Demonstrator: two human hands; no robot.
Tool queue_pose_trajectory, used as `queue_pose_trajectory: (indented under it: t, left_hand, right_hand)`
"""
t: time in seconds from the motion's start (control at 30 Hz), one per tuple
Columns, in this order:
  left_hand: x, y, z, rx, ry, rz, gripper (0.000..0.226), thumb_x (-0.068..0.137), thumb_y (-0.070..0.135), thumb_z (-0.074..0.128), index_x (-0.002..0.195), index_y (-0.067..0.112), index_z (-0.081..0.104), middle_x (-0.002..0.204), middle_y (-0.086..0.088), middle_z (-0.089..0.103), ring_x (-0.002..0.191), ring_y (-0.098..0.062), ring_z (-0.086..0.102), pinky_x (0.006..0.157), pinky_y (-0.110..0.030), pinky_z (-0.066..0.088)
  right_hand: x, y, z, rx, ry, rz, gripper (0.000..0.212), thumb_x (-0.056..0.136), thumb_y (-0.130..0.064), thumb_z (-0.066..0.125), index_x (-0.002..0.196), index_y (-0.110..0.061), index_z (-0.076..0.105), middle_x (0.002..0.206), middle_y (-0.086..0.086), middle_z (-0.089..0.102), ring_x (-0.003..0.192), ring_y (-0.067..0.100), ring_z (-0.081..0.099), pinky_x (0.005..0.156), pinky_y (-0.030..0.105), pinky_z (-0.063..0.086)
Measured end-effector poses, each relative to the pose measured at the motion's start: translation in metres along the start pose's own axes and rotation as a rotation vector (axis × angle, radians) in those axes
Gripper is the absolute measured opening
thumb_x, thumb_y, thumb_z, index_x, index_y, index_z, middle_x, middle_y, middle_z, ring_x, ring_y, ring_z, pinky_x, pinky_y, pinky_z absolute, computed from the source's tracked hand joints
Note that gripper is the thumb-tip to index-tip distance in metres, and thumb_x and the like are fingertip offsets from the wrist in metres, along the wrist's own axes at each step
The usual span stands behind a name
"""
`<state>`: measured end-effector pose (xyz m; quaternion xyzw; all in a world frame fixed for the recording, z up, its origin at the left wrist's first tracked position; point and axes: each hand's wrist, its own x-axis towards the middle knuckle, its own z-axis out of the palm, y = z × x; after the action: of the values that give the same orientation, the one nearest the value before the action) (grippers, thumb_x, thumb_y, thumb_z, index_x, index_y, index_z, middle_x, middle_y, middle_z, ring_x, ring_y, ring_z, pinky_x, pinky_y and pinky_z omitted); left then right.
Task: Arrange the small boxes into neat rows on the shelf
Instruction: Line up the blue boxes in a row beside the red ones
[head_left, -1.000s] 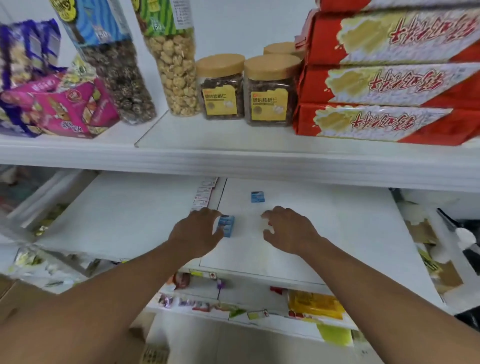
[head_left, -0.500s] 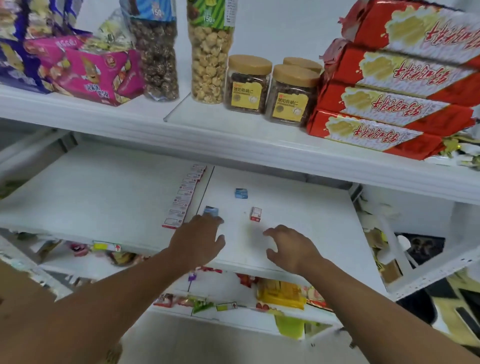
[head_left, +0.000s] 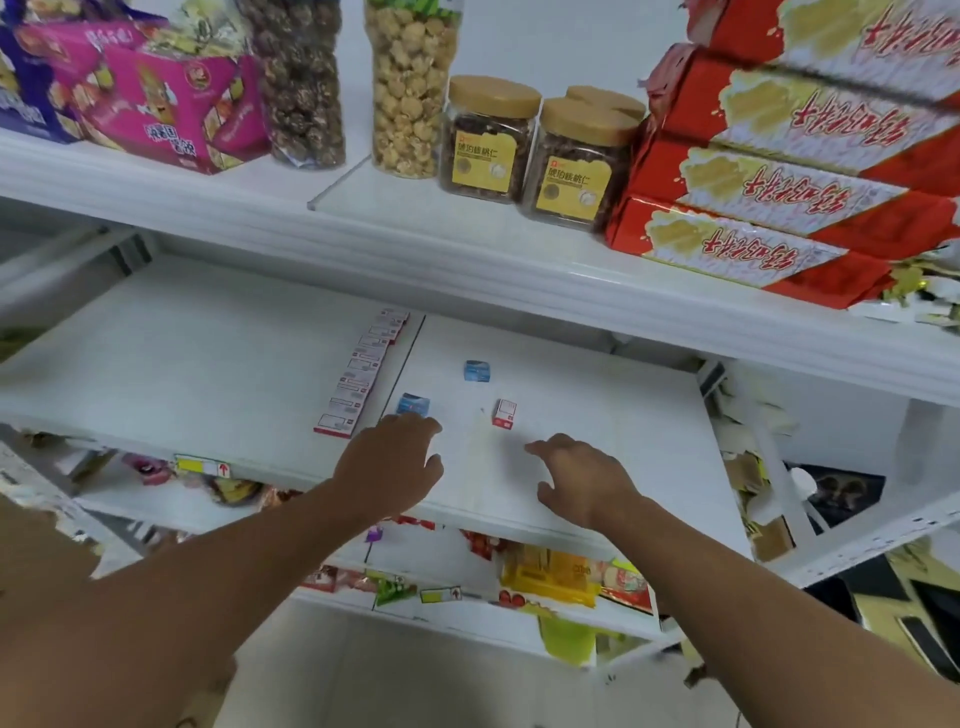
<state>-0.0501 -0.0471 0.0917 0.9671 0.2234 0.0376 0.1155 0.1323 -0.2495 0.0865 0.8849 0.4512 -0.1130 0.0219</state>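
Observation:
On the white middle shelf (head_left: 597, 426) lie three loose small boxes: a blue box (head_left: 477, 371) further back, a second blue box (head_left: 413, 404) just beyond my left fingertips, and a red-and-white box (head_left: 504, 413) standing upright between my hands. A neat row of several red-and-white small boxes (head_left: 361, 371) runs front to back along the shelf seam at the left. My left hand (head_left: 395, 462) hovers palm down, fingers spread, holding nothing. My right hand (head_left: 582, 478) is likewise spread and holds nothing, slightly in front of and to the right of the upright box.
The upper shelf (head_left: 467, 249) carries pink snack boxes (head_left: 171, 109), popcorn bags (head_left: 410, 88), two lidded jars (head_left: 488, 140) and stacked red cartons (head_left: 779, 171). A lower shelf holds snack packets (head_left: 550, 571). Cluttered items lie at the right (head_left: 763, 467).
Both hands drew back from the boxes toward the shelf's front edge. My left hand let go of a blue box; a red-and-white box now stands uncovered near my right hand.

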Motion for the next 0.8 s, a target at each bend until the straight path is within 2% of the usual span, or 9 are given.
queue_pose_trajectory:
  t: [0.13, 0.27, 0.4, 0.5, 0.6, 0.7, 0.8]
  left_hand:
    - [0.011, 0.005, 0.018, 0.038, -0.043, -0.064, 0.047, 0.102, 0.045, 0.049, 0.145, 0.029, 0.048, 0.151, 0.002, 0.054, 0.129, -0.021, 0.056, 0.100, -0.045, 0.054]
    - [0.025, 0.012, 0.043, 0.031, -0.053, -0.180, 0.049, 0.103, 0.046, 0.049, 0.149, 0.030, 0.047, 0.152, 0.003, 0.052, 0.132, -0.021, 0.054, 0.101, -0.044, 0.053]
    - [0.035, 0.020, 0.075, 0.001, -0.030, -0.274, 0.051, 0.101, 0.047, 0.049, 0.150, 0.032, 0.048, 0.153, 0.003, 0.053, 0.132, -0.021, 0.054, 0.100, -0.042, 0.054]
    - [0.036, 0.030, 0.096, -0.003, -0.007, -0.322, 0.051, 0.102, 0.045, 0.048, 0.151, 0.029, 0.049, 0.151, 0.003, 0.053, 0.131, -0.023, 0.054, 0.098, -0.040, 0.054]
    - [0.032, 0.040, 0.114, -0.023, 0.011, -0.332, 0.050, 0.102, 0.042, 0.050, 0.150, 0.026, 0.052, 0.148, 0.003, 0.055, 0.129, -0.023, 0.056, 0.098, -0.039, 0.053]
    - [0.034, 0.041, 0.126, -0.042, 0.019, -0.326, 0.050, 0.101, 0.042, 0.048, 0.148, 0.026, 0.055, 0.145, 0.004, 0.057, 0.126, -0.023, 0.057, 0.099, -0.040, 0.053]
    - [0.041, 0.037, 0.135, -0.041, 0.027, -0.312, 0.048, 0.101, 0.041, 0.049, 0.147, 0.027, 0.055, 0.145, 0.005, 0.057, 0.125, -0.022, 0.056, 0.099, -0.041, 0.053]
  right_hand:
    - [0.048, 0.028, 0.017, -0.035, -0.075, -0.084, 0.068, 0.095, -0.025, 0.064, 0.158, -0.028, 0.039, 0.153, 0.004, 0.047, 0.127, 0.029, 0.058, 0.097, 0.043, 0.056]
    - [0.102, 0.056, 0.039, -0.025, -0.131, -0.187, 0.072, 0.096, -0.024, 0.062, 0.161, -0.029, 0.032, 0.158, 0.003, 0.038, 0.133, 0.028, 0.051, 0.105, 0.044, 0.050]
    - [0.158, 0.077, 0.052, -0.063, -0.060, -0.326, 0.070, 0.096, -0.014, 0.063, 0.158, -0.033, 0.037, 0.164, -0.005, 0.030, 0.135, 0.024, 0.046, 0.103, 0.041, 0.050]
    - [0.191, 0.084, 0.059, -0.094, -0.021, -0.426, 0.068, 0.095, -0.003, 0.058, 0.155, -0.032, 0.043, 0.167, -0.004, 0.027, 0.139, 0.025, 0.043, 0.103, 0.043, 0.051]
    - [0.212, 0.085, 0.066, -0.144, -0.037, -0.511, 0.069, 0.098, -0.004, 0.055, 0.159, -0.033, 0.038, 0.172, -0.005, 0.018, 0.148, 0.024, 0.033, 0.108, 0.045, 0.048]
    - [0.227, 0.085, 0.077, -0.124, -0.015, -0.603, 0.057, 0.104, -0.007, 0.048, 0.155, -0.031, 0.046, 0.170, -0.007, 0.026, 0.151, 0.021, 0.033, 0.113, 0.043, 0.044]
    - [0.240, 0.088, 0.092, -0.117, 0.031, -0.686, 0.057, 0.093, 0.008, 0.055, 0.142, -0.021, 0.062, 0.155, 0.003, 0.050, 0.146, 0.028, 0.042, 0.109, 0.048, 0.048]
